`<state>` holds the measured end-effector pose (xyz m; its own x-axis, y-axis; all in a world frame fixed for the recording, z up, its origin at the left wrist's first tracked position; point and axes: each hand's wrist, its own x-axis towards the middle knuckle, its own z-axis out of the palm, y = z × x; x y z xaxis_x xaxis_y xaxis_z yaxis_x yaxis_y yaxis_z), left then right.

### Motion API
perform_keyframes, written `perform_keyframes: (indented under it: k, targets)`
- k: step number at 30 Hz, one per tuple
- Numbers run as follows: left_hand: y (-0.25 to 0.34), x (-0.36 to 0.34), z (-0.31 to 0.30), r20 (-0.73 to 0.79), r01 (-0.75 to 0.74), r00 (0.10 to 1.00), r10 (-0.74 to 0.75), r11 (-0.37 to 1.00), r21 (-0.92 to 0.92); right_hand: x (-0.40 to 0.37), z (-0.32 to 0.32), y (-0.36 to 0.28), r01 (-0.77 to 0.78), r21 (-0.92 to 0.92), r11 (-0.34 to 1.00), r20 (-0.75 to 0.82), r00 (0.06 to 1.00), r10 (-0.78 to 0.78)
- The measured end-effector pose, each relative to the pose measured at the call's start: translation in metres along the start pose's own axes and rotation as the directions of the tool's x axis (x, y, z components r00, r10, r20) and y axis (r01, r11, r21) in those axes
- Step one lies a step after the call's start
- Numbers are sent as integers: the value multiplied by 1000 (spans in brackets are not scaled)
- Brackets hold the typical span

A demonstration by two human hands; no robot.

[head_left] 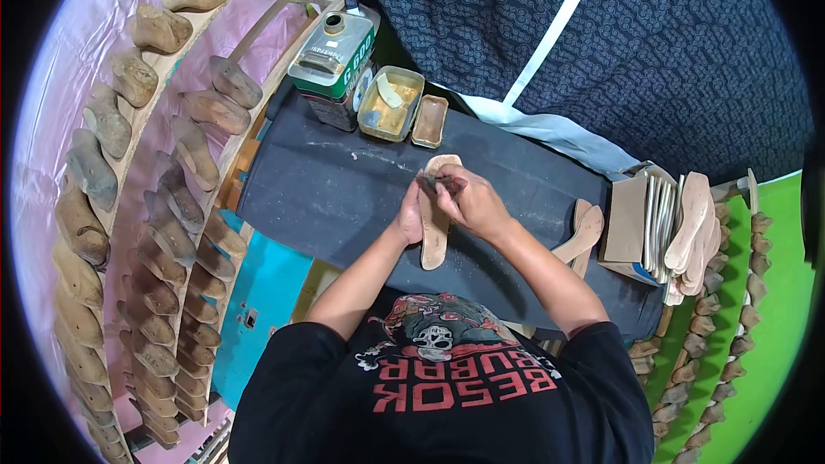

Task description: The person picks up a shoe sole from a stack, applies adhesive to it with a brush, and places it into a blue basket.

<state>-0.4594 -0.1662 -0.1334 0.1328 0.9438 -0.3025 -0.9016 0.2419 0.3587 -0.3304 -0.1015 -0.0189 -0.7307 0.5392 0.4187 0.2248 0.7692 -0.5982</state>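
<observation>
A tan shoe insole (436, 239) is held lengthwise over the dark table, its ends pointing away from and toward my body. My left hand (411, 213) grips its left edge, with the fingers partly hidden. Over the upper half of the insole, my right hand (478, 204) is closed around a small dark tool (440, 183). The tool lies across the insole, and its exact kind is hard to make out.
A tin can (333, 60), a yellowish tub (392, 103) and a small brown tray (429, 121) stand at the table's back left. More insoles (581, 236) lie at right beside a cardboard box (626, 219). Wooden shoe lasts (196, 153) line racks on the left.
</observation>
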Motion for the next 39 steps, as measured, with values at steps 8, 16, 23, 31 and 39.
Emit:
perform_keyframes:
  k: [8, 16, 23, 31, 39]
  targets:
    - [2, 12, -10, 206, 69, 975, -85, 994, 86, 14, -21, 33, -158, 25, 987, -147, 976, 160]
    - [7, 9, -3, 76, 133, 989, -130, 991, -28, -10, -6, 2, 108, -46, 993, -6, 994, -108]
    - [7, 17, -10, 232, 100, 967, -107, 994, 44, -6, -25, 23, -63, -33, 997, -88, 994, 60]
    - [4, 12, -8, 240, 87, 965, -109, 991, 101, -8, -31, 27, -26, -164, 986, -159, 987, 0]
    - [8, 9, -4, 146, 50, 987, -62, 995, 82, -32, -9, -11, 152, 11, 988, 96, 984, -153]
